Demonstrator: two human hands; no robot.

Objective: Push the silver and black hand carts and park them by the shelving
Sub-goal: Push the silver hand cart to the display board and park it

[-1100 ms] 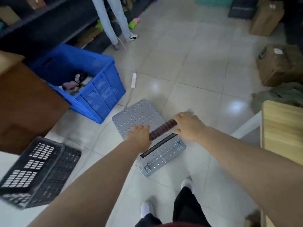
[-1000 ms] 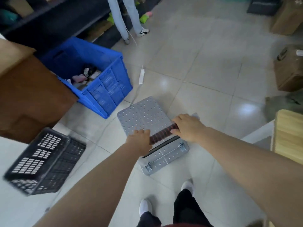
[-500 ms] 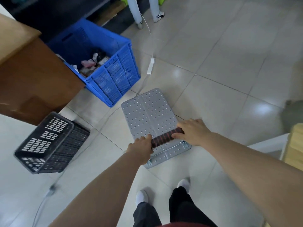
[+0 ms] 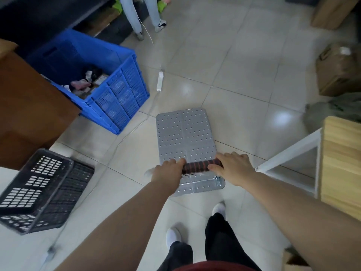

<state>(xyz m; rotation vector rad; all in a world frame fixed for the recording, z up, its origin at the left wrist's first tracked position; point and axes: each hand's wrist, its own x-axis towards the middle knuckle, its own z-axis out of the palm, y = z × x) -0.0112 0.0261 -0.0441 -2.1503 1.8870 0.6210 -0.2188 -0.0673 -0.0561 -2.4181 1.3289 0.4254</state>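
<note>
The silver hand cart (image 4: 185,133) stands on the tiled floor in front of me, its dotted metal deck pointing away. Its handle bar (image 4: 197,165) has a ribbed dark red grip. My left hand (image 4: 170,171) is closed on the left end of the bar and my right hand (image 4: 232,167) on the right end. Dark shelving (image 4: 48,14) runs along the far left. No black cart is in view.
A blue crate (image 4: 117,94) with small items sits left of the cart, a brown box (image 4: 29,106) beside it, and a black basket (image 4: 43,188) near left. A white cable with a power strip (image 4: 159,81) lies ahead. A person's legs (image 4: 136,14) stand by the shelving. A wooden table (image 4: 341,159) is right.
The cart has swung clockwise, its deck now pointing straight ahead instead of up-left. Both hands stayed on the handle. The wooden table has come back into view on the right.
</note>
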